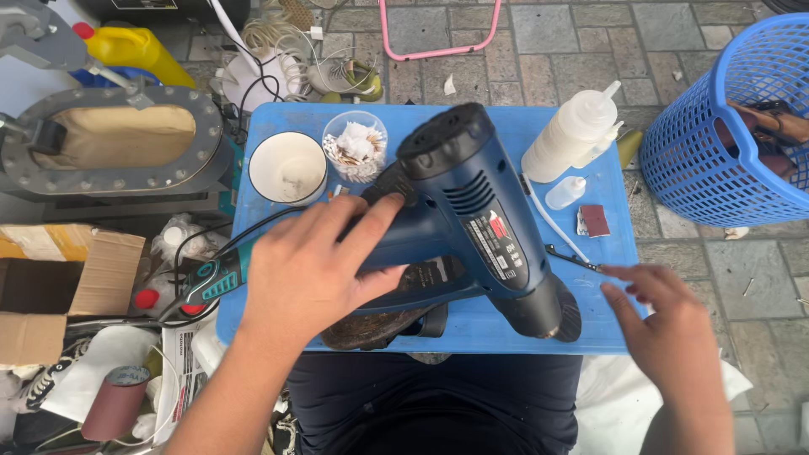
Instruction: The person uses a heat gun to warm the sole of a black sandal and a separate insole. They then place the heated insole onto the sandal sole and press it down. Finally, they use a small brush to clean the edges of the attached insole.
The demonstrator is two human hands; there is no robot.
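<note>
- My left hand (308, 270) wraps its fingers over the heat gun (459, 215) handle.
- My right hand (670, 324) hovers open, right of the heat gun.

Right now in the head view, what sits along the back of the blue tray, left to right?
White cup → clear cup of white bits → butt end of the blue heat gun → big squeeze bottle → blue basket, on the floor beyond the blue tray.

Outdoor workshop: paving stones (556, 34), tool clutter
</note>
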